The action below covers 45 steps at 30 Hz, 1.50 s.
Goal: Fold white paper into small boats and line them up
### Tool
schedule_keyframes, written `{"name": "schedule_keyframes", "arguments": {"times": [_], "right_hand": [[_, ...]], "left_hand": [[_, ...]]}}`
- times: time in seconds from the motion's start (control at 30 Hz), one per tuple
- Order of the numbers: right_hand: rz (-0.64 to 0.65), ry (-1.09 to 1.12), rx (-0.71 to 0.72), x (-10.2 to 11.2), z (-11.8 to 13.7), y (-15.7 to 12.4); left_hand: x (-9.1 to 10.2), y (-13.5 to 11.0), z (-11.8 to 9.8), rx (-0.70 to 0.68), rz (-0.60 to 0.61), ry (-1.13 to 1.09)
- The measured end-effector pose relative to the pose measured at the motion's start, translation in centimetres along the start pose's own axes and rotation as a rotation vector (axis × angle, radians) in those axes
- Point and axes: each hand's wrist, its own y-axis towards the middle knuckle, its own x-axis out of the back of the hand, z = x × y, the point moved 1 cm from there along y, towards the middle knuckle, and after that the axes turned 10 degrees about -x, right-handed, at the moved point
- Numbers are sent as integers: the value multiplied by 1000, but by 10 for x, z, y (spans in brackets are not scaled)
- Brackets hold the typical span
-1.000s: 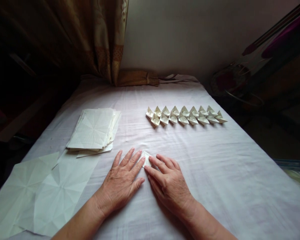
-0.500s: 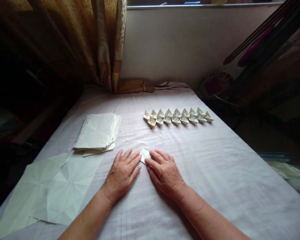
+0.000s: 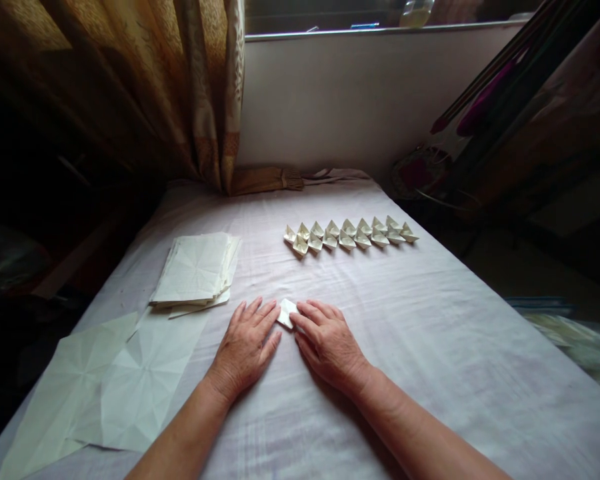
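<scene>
A small folded piece of white paper (image 3: 285,312) lies on the cloth between my hands. My left hand (image 3: 245,347) rests palm down on its left side, fingers spread and tips close against the paper's edge. My right hand (image 3: 327,337) is bent over the other side, its index fingertip on the paper and its thumb tucked lower down; the fingers hide the right part of the paper. Beyond it stand small pointed folded paper pieces (image 3: 347,237) in two close rows.
A stack of creased white sheets (image 3: 193,267) lies left of my hands. Nearer, loose creased sheets (image 3: 140,380) overlap on the pale bedsheet (image 3: 430,373). A gold curtain (image 3: 210,100) hangs at the back left, before a white wall (image 3: 320,100). Plastic-wrapped items (image 3: 575,340) are at the right.
The camera view has tilted up slightly, showing more of the window ledge. My hands stay around the folded paper; a little less of it shows beside the right fingertips.
</scene>
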Motion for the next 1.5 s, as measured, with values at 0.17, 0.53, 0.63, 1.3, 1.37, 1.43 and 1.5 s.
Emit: {"name": "schedule_keyframes", "arguments": {"times": [0.17, 0.53, 0.63, 1.3, 1.37, 1.43, 1.5], "right_hand": [[-32, 47, 39, -2, -2, 0], [-43, 76, 20, -4, -3, 1], [-48, 70, 37, -4, -3, 1], [-52, 56, 158, 3, 9, 0], [-35, 80, 145, 4, 9, 1], [-34, 94, 134, 4, 9, 1], [-41, 94, 119, 3, 8, 1]], "left_hand": [[2, -1, -1, -16, 2, -37], [1, -1, 2, 37, -139, -76], [3, 1, 2, 29, -183, -93], [3, 1, -4, -65, -18, -108], [1, 3, -3, -49, 43, -86], [-1, 5, -2, -33, 78, -61], [-2, 7, -2, -8, 83, -32]]}}
